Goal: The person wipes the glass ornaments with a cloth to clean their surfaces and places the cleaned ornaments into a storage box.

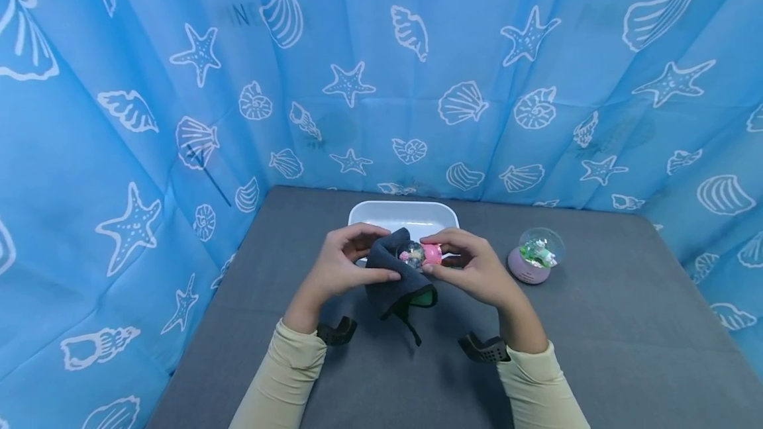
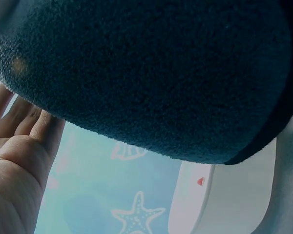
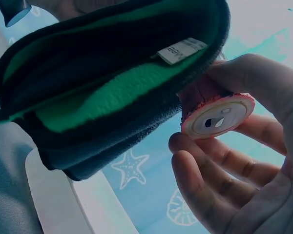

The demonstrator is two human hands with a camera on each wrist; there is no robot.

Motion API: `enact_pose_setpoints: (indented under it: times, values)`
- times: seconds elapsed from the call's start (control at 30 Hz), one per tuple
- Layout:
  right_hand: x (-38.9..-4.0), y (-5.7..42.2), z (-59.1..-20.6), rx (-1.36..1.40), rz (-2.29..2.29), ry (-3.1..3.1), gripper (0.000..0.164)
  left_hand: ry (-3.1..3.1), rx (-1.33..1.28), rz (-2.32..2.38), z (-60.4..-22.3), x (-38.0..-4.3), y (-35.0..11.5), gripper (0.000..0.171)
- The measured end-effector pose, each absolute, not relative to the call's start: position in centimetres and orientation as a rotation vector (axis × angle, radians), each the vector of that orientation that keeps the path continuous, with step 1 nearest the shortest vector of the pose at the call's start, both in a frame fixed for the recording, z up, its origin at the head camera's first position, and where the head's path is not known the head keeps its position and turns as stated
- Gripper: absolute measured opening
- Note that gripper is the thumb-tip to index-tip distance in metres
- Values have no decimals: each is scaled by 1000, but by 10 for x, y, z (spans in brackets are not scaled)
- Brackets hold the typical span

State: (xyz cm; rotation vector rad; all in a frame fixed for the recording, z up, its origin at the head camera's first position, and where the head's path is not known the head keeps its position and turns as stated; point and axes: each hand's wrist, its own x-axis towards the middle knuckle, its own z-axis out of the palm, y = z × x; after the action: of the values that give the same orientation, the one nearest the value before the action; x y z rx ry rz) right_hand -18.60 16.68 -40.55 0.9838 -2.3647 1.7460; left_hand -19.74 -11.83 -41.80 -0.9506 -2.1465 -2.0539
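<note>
In the head view, my left hand [image 1: 338,263] grips a dark blue-grey fuzzy cloth pouch [image 1: 387,288], thumb on the near side. A green lining and a white tag show inside its mouth in the right wrist view. A dark cord with a tip hangs from it. My right hand [image 1: 473,263] holds a small snow globe [image 1: 432,255] by its pink base. The clear dome lies sideways against the cloth, near the left hand. In the right wrist view, the base's pale underside [image 3: 219,119] faces the camera, with the thumb above and fingers below.
Behind the hands, a white tray [image 1: 403,208] stands on the grey table [image 1: 596,323]. A larger snow globe [image 1: 536,257] with a lilac base stands to the right. A blue curtain [image 1: 381,71] with white shells and starfish borders the table's back and sides.
</note>
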Motion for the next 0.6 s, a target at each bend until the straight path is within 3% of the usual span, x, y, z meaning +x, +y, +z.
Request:
enact_pose_setpoints:
  times: [0.6]
  values:
    - [-181, 177, -402, 921, 1754, -2371, 40, -2075, -983, -2007, -416, -189, -97, 63]
